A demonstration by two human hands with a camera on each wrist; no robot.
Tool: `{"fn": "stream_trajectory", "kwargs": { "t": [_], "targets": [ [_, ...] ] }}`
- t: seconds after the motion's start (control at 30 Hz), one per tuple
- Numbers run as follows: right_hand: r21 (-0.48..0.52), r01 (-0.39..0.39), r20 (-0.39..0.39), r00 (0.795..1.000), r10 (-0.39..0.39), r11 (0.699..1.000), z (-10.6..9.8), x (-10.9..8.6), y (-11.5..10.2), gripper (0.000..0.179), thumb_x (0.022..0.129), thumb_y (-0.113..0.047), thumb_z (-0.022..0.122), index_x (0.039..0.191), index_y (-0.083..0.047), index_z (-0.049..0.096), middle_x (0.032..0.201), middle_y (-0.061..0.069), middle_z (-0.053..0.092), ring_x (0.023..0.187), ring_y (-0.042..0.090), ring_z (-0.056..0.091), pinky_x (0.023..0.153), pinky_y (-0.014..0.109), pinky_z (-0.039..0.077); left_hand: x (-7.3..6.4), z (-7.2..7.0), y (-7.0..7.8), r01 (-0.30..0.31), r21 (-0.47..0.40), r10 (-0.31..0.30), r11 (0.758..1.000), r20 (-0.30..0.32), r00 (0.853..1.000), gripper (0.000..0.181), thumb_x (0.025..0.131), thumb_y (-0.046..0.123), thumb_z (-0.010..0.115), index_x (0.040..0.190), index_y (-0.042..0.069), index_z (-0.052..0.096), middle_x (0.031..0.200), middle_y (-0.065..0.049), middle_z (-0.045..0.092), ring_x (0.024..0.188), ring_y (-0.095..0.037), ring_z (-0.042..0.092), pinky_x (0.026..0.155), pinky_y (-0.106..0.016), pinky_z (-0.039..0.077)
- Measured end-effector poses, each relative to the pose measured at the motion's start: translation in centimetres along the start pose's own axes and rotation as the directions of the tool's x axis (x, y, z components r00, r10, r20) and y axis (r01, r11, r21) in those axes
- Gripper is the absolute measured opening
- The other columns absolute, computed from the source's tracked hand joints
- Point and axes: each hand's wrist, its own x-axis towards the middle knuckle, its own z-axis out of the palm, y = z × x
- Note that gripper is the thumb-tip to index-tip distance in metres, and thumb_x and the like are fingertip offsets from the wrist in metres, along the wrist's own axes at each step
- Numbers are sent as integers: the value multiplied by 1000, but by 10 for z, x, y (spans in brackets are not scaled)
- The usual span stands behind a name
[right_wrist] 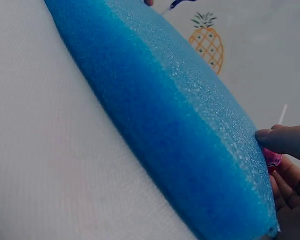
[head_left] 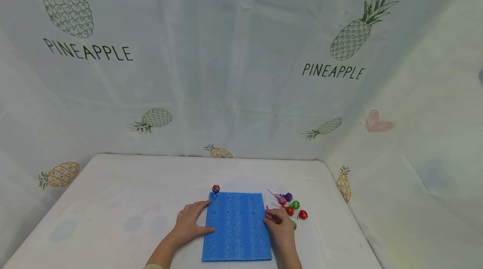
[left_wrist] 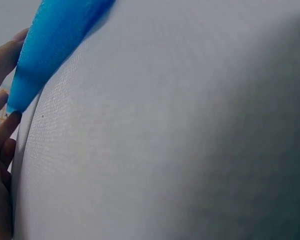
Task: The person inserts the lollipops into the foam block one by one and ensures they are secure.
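Observation:
A blue foam board with small dark holes lies on the table. Upright at its far left corner stands one lollipop in a dark red wrapper. Along the board's left edge rests my left hand, thumb and fingers spread apart and touching the foam; its fingertips show against the board in the left wrist view. At the right edge, my right hand pinches a pink-wrapped lollipop between thumb and fingers. The white stick of that lollipop points upward in the right wrist view, and the thumb meets the foam.
Right of the board lies a loose group of lollipops, including a purple one, a green one and a red one. My right hand partly covers another green one. A pineapple-print cloth hangs behind the white table.

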Motion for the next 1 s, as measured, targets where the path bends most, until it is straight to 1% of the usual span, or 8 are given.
{"fn": "stream_trajectory", "kwargs": {
  "t": [0.2,0.37,0.47,0.53,0.63,0.73,0.83,1.0],
  "targets": [
    [6,-15,-8,1000,15,1000,0,1,0,24,78,1,78,101,-7,75,102,5,66,86,16,59,73,22,50,0,2,-3,5,13,-5,1000,-1,1000,90,68,58,81,142,16,50,141,-11,49,127,-38,39,100,-64,28],
    [8,-7,-10,1000,7,1000,-3,0,-7,24,79,2,77,102,-4,74,102,8,68,88,21,63,75,27,54,0,3,-4,7,20,-7,1000,0,1000,90,68,58,81,141,16,50,141,-11,49,126,-38,39,99,-64,29],
    [30,11,-29,1000,-10,999,-5,0,-13,24,80,2,77,103,-4,74,103,9,69,91,22,64,76,30,55,0,3,-3,12,17,-12,1000,9,1000,90,68,60,80,142,17,49,142,-11,49,126,-38,39,100,-63,28],
    [71,19,-37,999,-16,997,-6,-1,-19,24,81,1,76,104,-5,75,103,9,69,92,22,64,78,29,55,0,3,-3,13,16,-13,1000,11,1000,91,68,60,80,142,17,49,141,-11,49,126,-38,39,100,-63,28],
    [170,48,-25,999,-45,984,-5,-2,-28,25,81,2,75,106,-3,74,105,11,68,95,22,63,79,26,54,-1,3,-2,15,25,-15,1000,6,1000,91,68,60,80,142,17,50,141,-11,49,126,-38,39,99,-63,29],
    [260,53,-5,999,-54,964,-2,-4,-36,25,82,3,74,107,-2,73,107,11,68,98,19,62,80,22,52,-1,2,-2,13,31,-13,999,2,1000,90,68,60,80,141,17,50,141,-11,49,126,-38,40,99,-63,29],
    [321,68,4,997,-73,945,3,-5,-41,25,83,6,71,107,0,72,107,11,68,96,16,62,78,20,52,-1,2,-2,10,27,-10,1000,4,1000,90,68,60,80,142,17,50,141,-11,49,126,-38,40,99,-63,29],
    [405,147,19,985,-169,902,12,-5,-46,22,81,14,68,103,9,70,104,19,67,91,13,64,76,22,54,-2,1,1,4,8,-4,1000,8,1000,89,69,58,80,141,16,50,141,-11,49,126,-38,39,99,-64,29]
  ]
}}
